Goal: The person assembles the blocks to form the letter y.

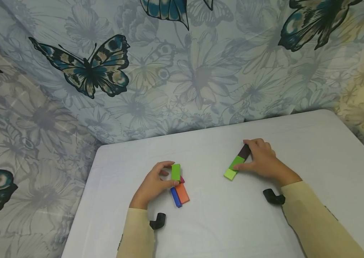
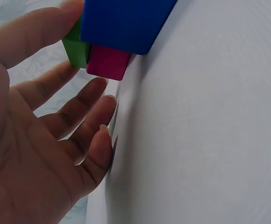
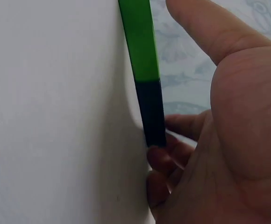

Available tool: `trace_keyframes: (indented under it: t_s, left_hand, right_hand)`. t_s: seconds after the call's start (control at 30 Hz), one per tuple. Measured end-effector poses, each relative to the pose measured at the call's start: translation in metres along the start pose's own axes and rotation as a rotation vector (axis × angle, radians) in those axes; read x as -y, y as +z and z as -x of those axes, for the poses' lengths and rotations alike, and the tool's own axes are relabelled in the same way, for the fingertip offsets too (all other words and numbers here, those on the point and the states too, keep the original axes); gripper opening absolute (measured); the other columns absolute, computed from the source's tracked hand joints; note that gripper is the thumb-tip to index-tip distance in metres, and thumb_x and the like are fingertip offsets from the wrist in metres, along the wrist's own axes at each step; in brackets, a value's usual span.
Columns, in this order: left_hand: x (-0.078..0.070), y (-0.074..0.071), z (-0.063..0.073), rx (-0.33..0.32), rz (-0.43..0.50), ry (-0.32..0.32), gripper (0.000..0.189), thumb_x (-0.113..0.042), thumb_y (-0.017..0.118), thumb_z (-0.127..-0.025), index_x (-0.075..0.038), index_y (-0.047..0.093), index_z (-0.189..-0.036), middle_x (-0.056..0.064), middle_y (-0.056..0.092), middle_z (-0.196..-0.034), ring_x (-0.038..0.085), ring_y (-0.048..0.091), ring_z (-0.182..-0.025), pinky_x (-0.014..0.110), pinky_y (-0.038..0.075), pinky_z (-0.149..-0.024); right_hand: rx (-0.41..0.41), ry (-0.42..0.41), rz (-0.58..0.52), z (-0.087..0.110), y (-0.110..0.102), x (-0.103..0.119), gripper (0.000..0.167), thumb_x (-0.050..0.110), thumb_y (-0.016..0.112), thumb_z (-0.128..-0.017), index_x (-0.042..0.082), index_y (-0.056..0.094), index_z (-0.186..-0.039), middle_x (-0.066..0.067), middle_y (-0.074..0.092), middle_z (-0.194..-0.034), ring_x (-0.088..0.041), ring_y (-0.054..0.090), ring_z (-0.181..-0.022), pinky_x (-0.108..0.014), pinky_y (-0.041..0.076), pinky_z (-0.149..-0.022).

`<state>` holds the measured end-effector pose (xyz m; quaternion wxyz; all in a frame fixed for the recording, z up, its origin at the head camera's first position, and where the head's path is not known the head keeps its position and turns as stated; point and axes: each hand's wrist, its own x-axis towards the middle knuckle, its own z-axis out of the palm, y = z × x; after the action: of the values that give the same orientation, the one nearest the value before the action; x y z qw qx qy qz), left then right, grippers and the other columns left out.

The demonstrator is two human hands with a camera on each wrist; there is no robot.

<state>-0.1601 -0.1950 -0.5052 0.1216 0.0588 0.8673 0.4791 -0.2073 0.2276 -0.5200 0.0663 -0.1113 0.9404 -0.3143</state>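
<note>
My left hand (image 1: pixel 154 182) pinches a green block (image 1: pixel 176 172) by its ends, between thumb and fingers. The block is over or on a small cluster: a magenta block (image 2: pixel 108 62) mostly covered in the head view, an orange block (image 1: pixel 182 193) and a blue block (image 1: pixel 176 197) beside it. In the left wrist view the blue block hides much of the green one. Farther right, my right hand (image 1: pixel 263 159) grips a slanting row of blocks, fingers at the far end of a black block (image 1: pixel 244 152), thumb at a green block (image 1: pixel 236 163). A lighter yellow-green block (image 1: pixel 230 174) ends the row.
The blocks are on a table with a white cover (image 1: pixel 214 222). Behind it hangs a butterfly-patterned cloth (image 1: pixel 198 71). A black curved piece sits at each wrist, one by the left sleeve (image 1: pixel 135 233), one by the right sleeve (image 1: pixel 317 211).
</note>
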Motion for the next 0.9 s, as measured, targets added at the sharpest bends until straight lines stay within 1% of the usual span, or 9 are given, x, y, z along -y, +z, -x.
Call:
trace_keyframes:
  t_s: [0.1, 0.17, 0.33, 0.43, 0.6, 0.7, 0.73, 0.8, 0.9]
  left_hand:
    - [-0.0012, 0.0019, -0.0004, 0.006, -0.019, 0.004, 0.072, -0.027, 0.095, -0.087, -0.025, 0.062, -0.151, -0.003, 0.058, -0.145, 0.025, 0.06, -0.123, 0.05, 0.054, -0.095]
    - [-0.002, 0.0031, -0.0004, -0.003, -0.03, 0.006, 0.071, -0.026, 0.095, -0.088, -0.023, 0.062, -0.15, -0.003, 0.058, -0.144, 0.025, 0.06, -0.122, 0.049, 0.055, -0.092]
    - [-0.0043, 0.0045, 0.0004, -0.063, -0.038, 0.001, 0.069, -0.024, 0.096, -0.086, -0.023, 0.065, -0.147, -0.005, 0.061, -0.141, 0.024, 0.06, -0.118, 0.047, 0.055, -0.087]
    - [-0.0061, 0.0046, 0.001, -0.089, -0.038, -0.013, 0.069, -0.024, 0.096, -0.085, -0.024, 0.065, -0.146, -0.005, 0.062, -0.14, 0.025, 0.06, -0.118, 0.047, 0.054, -0.086]
    - [-0.0068, 0.004, 0.0022, -0.077, -0.053, -0.049, 0.073, -0.028, 0.096, -0.086, -0.024, 0.062, -0.151, -0.003, 0.063, -0.14, 0.026, 0.061, -0.121, 0.05, 0.054, -0.09]
    - [-0.0075, 0.0024, 0.0033, -0.062, -0.055, -0.034, 0.081, -0.027, 0.096, -0.086, -0.022, 0.056, -0.157, -0.004, 0.061, -0.145, 0.025, 0.061, -0.125, 0.05, 0.055, -0.092]
    - [-0.0081, 0.0017, 0.0038, -0.057, -0.055, -0.027, 0.083, -0.027, 0.096, -0.087, -0.022, 0.055, -0.159, -0.004, 0.061, -0.146, 0.025, 0.061, -0.124, 0.05, 0.055, -0.091]
    - [-0.0093, 0.0003, 0.0046, -0.048, -0.058, -0.016, 0.082, -0.026, 0.095, -0.087, -0.022, 0.055, -0.159, -0.001, 0.061, -0.145, 0.026, 0.063, -0.116, 0.047, 0.055, -0.086]
    - [-0.01, -0.0007, 0.005, -0.039, -0.059, -0.009, 0.074, -0.023, 0.093, -0.089, -0.021, 0.06, -0.155, 0.005, 0.065, -0.136, 0.027, 0.064, -0.099, 0.044, 0.055, -0.079]
  right_hand:
    - [-0.008, 0.015, 0.02, 0.0006, 0.0015, 0.0031, 0.128, 0.071, 0.09, -0.077, -0.008, 0.036, -0.162, -0.038, 0.036, -0.151, -0.058, 0.033, -0.134, -0.074, 0.032, -0.1]
    - [-0.01, 0.019, 0.034, 0.0007, 0.0024, 0.0045, 0.13, 0.072, 0.09, -0.076, -0.009, 0.035, -0.162, -0.038, 0.036, -0.151, -0.058, 0.033, -0.133, -0.074, 0.033, -0.099]
    - [-0.009, 0.027, 0.044, 0.0009, 0.0032, 0.0074, 0.129, 0.069, 0.092, -0.076, -0.009, 0.035, -0.161, -0.038, 0.035, -0.151, -0.058, 0.033, -0.134, -0.073, 0.033, -0.099]
    - [-0.01, 0.03, 0.044, 0.0012, 0.003, 0.0085, 0.126, 0.065, 0.093, -0.077, -0.01, 0.036, -0.161, -0.038, 0.035, -0.152, -0.058, 0.033, -0.133, -0.073, 0.034, -0.099]
    - [-0.009, 0.027, 0.048, 0.0014, 0.0029, 0.0074, 0.125, 0.064, 0.093, -0.077, -0.011, 0.037, -0.16, -0.04, 0.035, -0.153, -0.058, 0.033, -0.133, -0.073, 0.034, -0.1]
    - [-0.008, 0.024, 0.045, 0.0018, 0.0027, 0.0057, 0.128, 0.067, 0.093, -0.077, -0.01, 0.035, -0.161, -0.04, 0.034, -0.154, -0.059, 0.033, -0.134, -0.074, 0.033, -0.1]
    - [-0.009, 0.024, 0.044, 0.0017, 0.0027, 0.0056, 0.129, 0.067, 0.093, -0.076, -0.01, 0.035, -0.161, -0.04, 0.034, -0.154, -0.059, 0.033, -0.135, -0.074, 0.033, -0.1]
    - [-0.013, 0.024, 0.04, 0.0014, 0.003, 0.0057, 0.129, 0.066, 0.094, -0.076, -0.01, 0.034, -0.162, -0.039, 0.034, -0.154, -0.059, 0.032, -0.135, -0.074, 0.033, -0.101]
    - [-0.021, 0.027, 0.034, 0.0017, 0.0034, 0.0063, 0.13, 0.065, 0.095, -0.075, -0.011, 0.033, -0.16, -0.039, 0.035, -0.153, -0.059, 0.033, -0.135, -0.074, 0.034, -0.101]
